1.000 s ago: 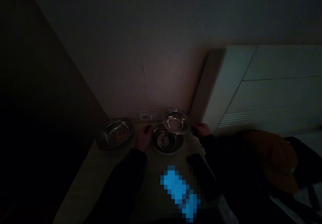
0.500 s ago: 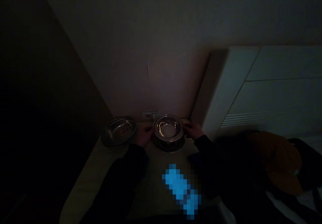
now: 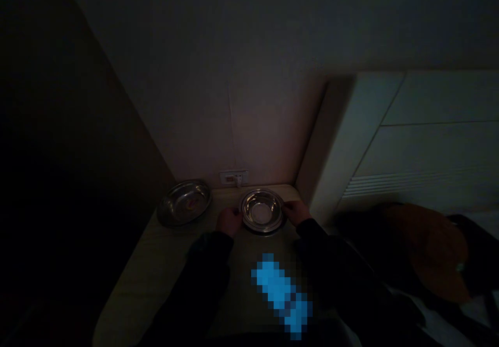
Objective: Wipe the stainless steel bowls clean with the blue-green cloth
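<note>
A shiny metal bowl (image 3: 262, 211) rests low at the back of the light wooden tabletop (image 3: 144, 274), nested in or on another metal dish whose edge barely shows below it. My left hand (image 3: 229, 221) pinches the bowl's rim from the left, fingers closed. On the opposite side, my right hand (image 3: 297, 211) grips the rim with thumb and fingers. A wider metal basin (image 3: 185, 205) lies to the left, apart from my left hand, with a small coloured mark on its bottom. Dim light blurs the finger details.
A wall socket (image 3: 234, 177) with a plug sits just behind the bowl. Nearer me on the tabletop is a glowing blue, pixelated rectangle (image 3: 278, 292). A pale headboard (image 3: 390, 128) stands at right, with an orange-brown cap (image 3: 432, 248) and dark cloth below it.
Both hands have lowered the upper bowl onto the metal dish beneath, closing the gap between them. The socket behind shows more fully. The basin at left has not moved.
</note>
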### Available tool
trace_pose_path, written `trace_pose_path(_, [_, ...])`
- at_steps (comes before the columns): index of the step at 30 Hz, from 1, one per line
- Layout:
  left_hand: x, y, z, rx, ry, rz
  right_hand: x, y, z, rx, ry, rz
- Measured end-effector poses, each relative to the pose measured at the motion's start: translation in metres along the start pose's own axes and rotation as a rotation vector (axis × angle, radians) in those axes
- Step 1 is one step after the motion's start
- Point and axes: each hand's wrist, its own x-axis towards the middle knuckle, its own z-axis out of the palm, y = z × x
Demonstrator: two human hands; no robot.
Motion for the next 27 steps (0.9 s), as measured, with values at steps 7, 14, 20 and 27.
trace_pose_path(7, [-0.002,-0.001,0.007,0.064,0.056,0.008,-0.001,0.003,0.005,-0.085,0.026,-0.014])
trace_pose_path(14, [-0.004,0.000,0.010,0.068,0.107,0.052,-0.003,0.001,0.006,-0.129,0.068,-0.022])
trace_pose_path(20, [-0.006,0.002,0.010,0.040,0.121,0.042,-0.004,-0.001,0.010,-0.116,0.091,-0.010])
trace_pose_path(27, [0.006,-0.012,0.012,-0.120,0.094,-0.121,0.001,0.015,0.010,0.014,0.130,0.064])
